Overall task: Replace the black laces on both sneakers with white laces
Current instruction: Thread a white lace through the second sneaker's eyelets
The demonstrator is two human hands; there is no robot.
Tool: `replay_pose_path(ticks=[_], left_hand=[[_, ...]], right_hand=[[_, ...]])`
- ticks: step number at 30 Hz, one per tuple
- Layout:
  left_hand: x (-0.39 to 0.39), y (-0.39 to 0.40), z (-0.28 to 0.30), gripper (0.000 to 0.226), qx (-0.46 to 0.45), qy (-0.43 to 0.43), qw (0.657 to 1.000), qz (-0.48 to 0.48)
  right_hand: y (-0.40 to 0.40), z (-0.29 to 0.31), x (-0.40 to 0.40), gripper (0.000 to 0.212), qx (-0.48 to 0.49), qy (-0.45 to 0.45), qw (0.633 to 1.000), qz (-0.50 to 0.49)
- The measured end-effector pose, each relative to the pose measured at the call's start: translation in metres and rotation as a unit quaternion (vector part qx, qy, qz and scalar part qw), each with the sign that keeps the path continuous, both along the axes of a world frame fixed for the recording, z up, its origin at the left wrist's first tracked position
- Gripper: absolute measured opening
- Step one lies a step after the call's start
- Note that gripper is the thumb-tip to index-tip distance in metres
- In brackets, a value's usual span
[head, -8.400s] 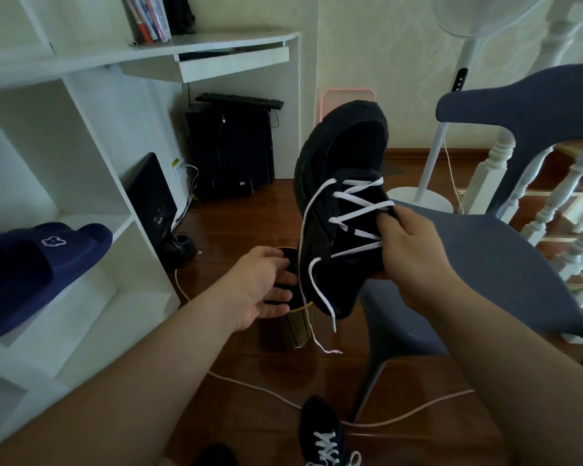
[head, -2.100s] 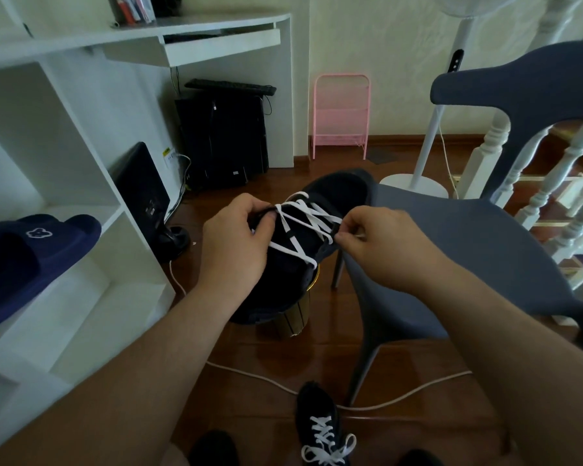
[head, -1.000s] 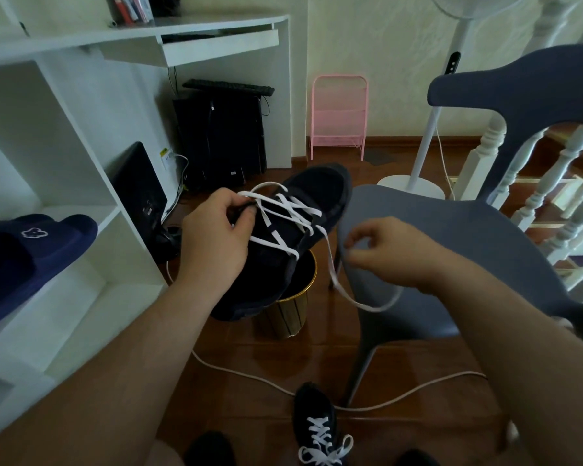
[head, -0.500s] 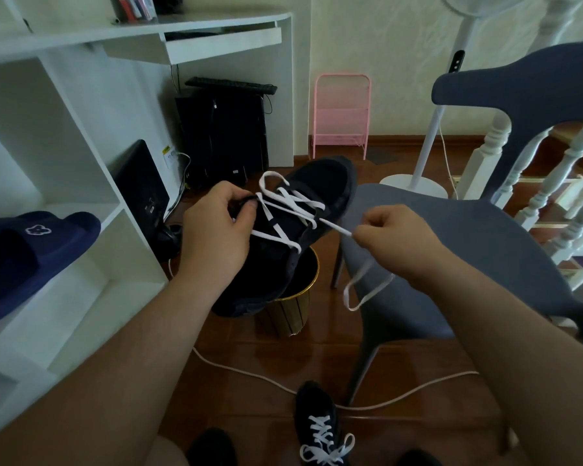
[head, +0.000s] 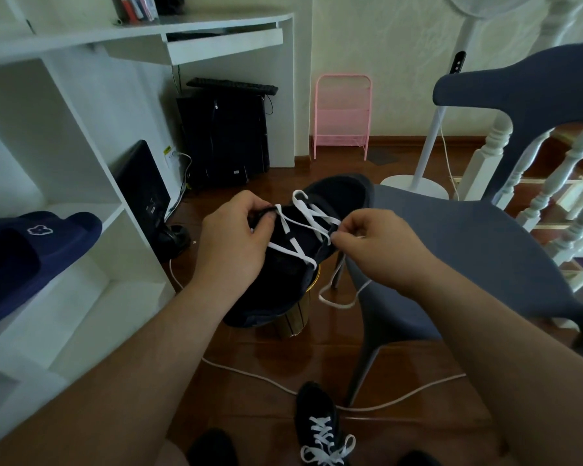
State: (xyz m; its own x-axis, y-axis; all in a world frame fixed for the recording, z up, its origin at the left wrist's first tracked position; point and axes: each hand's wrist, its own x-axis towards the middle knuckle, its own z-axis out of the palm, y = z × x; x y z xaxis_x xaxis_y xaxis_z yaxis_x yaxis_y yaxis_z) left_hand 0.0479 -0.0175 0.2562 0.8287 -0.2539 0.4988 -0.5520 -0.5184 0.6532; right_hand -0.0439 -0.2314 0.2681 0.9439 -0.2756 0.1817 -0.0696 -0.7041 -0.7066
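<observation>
Partly hidden behind the left hand (head: 231,245), whose curled fingers grip its near side, the black sneaker (head: 303,250) is held above a gold bin (head: 298,317), while the right hand (head: 377,250) pinches the white lace (head: 312,218) beside the grey chair (head: 451,250), its slack loop hanging free.

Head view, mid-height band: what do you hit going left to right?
Navy slipper on the white shelf → left hand gripping the held sneaker → right hand pinching the white lace → blue-grey chair → white balusters.
</observation>
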Motion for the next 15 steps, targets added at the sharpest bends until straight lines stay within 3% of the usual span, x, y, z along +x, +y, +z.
replay_pose_path(ticks=[4,9,15], left_hand=[[0.003,0.002,0.002,0.009,0.007,0.000,1.000,0.005],[0.010,0.010,0.005,0.009,0.004,0.000,1.000,0.023],[0.013,0.010,0.001,0.018,0.029,0.053,0.998,-0.007]], right_hand=[[-0.008,0.002,-0.002,0.018,0.011,0.032,0.999,-0.017],[-0.017,0.007,-0.008,0.029,-0.002,0.145,0.989,-0.035],[-0.007,0.024,-0.011,0.034,-0.037,0.099,0.993,-0.046]])
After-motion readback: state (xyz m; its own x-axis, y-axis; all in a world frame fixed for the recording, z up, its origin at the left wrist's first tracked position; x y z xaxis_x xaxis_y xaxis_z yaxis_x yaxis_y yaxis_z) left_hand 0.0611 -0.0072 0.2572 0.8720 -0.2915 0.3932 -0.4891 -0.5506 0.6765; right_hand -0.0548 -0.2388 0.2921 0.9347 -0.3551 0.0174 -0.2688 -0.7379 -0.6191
